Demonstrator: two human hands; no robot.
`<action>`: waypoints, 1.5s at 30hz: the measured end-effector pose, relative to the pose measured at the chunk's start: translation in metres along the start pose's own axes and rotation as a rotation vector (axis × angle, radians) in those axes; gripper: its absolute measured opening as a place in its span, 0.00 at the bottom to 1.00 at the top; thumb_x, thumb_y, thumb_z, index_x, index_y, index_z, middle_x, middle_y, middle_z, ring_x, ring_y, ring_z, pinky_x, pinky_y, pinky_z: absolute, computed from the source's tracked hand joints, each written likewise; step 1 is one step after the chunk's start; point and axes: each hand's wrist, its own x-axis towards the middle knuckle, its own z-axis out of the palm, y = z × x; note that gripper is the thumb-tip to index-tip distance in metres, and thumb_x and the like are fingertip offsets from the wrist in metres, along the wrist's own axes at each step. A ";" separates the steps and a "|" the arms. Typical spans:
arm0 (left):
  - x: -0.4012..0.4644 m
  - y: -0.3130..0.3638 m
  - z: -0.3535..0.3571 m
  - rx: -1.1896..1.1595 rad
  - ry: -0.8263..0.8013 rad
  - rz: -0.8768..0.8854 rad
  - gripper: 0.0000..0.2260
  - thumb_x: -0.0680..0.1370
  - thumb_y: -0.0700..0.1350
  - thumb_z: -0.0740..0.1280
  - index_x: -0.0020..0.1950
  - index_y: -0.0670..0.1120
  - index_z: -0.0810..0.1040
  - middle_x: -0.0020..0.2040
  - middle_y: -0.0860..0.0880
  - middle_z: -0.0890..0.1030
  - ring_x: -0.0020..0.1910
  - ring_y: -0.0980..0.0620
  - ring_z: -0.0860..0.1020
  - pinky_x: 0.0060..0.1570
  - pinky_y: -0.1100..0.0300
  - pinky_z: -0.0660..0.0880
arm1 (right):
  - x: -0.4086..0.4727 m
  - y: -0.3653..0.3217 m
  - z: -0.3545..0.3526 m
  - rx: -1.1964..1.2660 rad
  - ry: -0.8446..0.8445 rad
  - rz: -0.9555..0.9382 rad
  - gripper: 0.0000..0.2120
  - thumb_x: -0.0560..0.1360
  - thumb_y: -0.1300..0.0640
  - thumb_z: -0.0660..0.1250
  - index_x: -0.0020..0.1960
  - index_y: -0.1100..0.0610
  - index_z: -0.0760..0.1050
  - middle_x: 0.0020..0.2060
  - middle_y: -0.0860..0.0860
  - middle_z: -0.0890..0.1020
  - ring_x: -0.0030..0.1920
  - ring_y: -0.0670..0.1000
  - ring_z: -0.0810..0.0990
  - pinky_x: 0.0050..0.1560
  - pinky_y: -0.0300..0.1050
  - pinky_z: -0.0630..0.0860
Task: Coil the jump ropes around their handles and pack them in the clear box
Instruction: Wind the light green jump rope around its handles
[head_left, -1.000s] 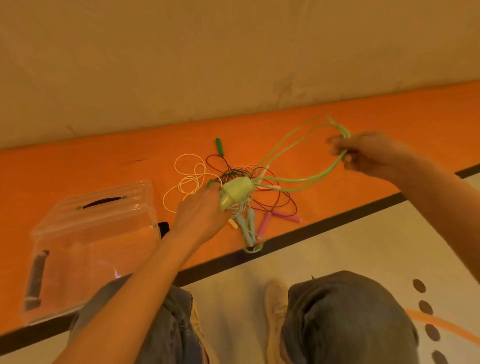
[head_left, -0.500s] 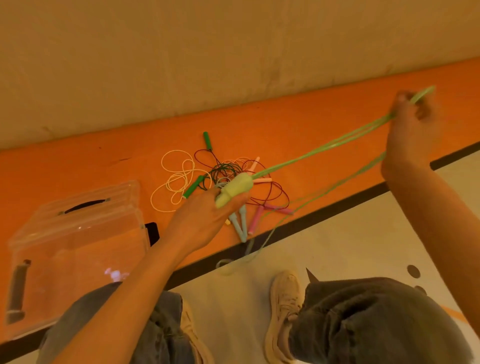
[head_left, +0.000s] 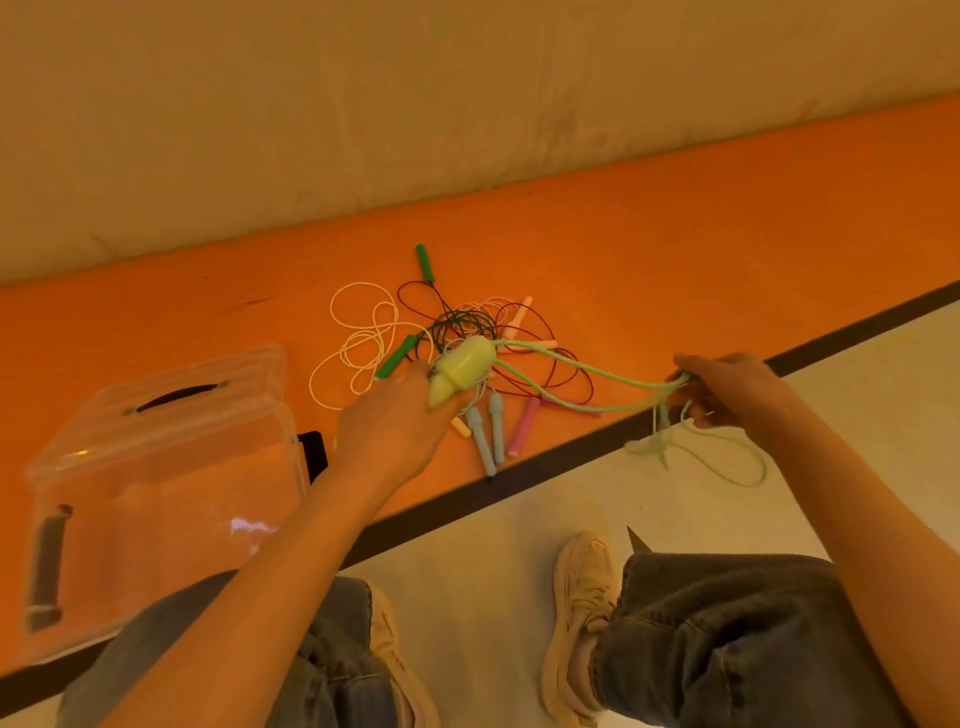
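From the head view, the person sits on the floor with the clear box at their left side; its lid with the dark carry handle looks closed, and through the walls I can make out no rope inside, though the glare leaves some doubt. The left hand is curled round the pale green handles, held together as 1 bundle just above the pile. From them the light green rope runs across to the right hand, whose fingers pinch it, and the slack hangs below that hand in loose loops onto the pale part of the floor. No turns of rope show around the handles yet, so I judge the coiling of this 1st rope is barely begun.

The rest waits in a tangle on the orange strip: a white rope lying in open loops, the dark green handles with their thin dark cord, the blue-grey handles side by side, the pink handles and a pale peach pair behind. By my count at least 4 more ropes are still to be untangled, wound and packed, and the box still needs opening
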 end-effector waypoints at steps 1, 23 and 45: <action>0.002 0.001 0.003 0.034 0.016 -0.001 0.21 0.78 0.63 0.59 0.59 0.48 0.71 0.50 0.46 0.80 0.47 0.43 0.78 0.36 0.55 0.67 | 0.003 0.001 -0.001 -0.014 -0.008 0.004 0.15 0.80 0.53 0.62 0.50 0.65 0.77 0.37 0.58 0.82 0.28 0.53 0.75 0.31 0.44 0.76; 0.001 0.022 0.018 -0.224 0.062 0.238 0.12 0.73 0.54 0.63 0.53 0.53 0.66 0.49 0.56 0.69 0.47 0.51 0.73 0.40 0.51 0.71 | -0.045 -0.050 0.071 -0.167 -0.677 -0.754 0.39 0.62 0.50 0.77 0.70 0.44 0.66 0.60 0.39 0.75 0.59 0.36 0.74 0.54 0.30 0.73; -0.001 -0.011 0.001 -0.152 0.036 0.419 0.30 0.72 0.72 0.55 0.71 0.60 0.63 0.56 0.64 0.68 0.51 0.63 0.68 0.40 0.66 0.66 | -0.046 -0.055 0.074 -0.073 -0.753 -0.709 0.31 0.64 0.58 0.77 0.64 0.53 0.69 0.55 0.52 0.78 0.54 0.50 0.80 0.53 0.46 0.80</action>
